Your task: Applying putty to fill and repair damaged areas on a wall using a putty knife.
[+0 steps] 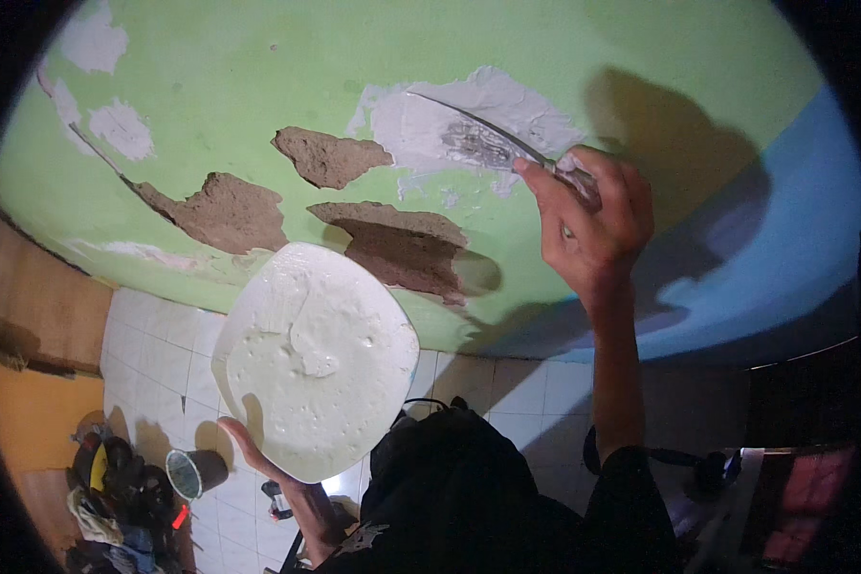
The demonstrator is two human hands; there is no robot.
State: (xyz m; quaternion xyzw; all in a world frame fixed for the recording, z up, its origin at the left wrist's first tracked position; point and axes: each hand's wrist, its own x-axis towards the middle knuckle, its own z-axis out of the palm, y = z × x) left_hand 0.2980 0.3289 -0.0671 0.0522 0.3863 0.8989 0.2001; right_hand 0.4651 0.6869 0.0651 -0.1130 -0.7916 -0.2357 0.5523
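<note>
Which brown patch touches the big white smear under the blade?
The upper patch: its right end meets the smear; green paint separates the left patch and lower patch from it.

Right hand [598, 225] grips putty knife [521, 146], blade at white patch [517, 96] on green wall [545, 43]. Left hand [256, 457] holds plate [412, 349] of white paste [340, 330]. Bare brown spots [402, 247] in wall between.
</note>
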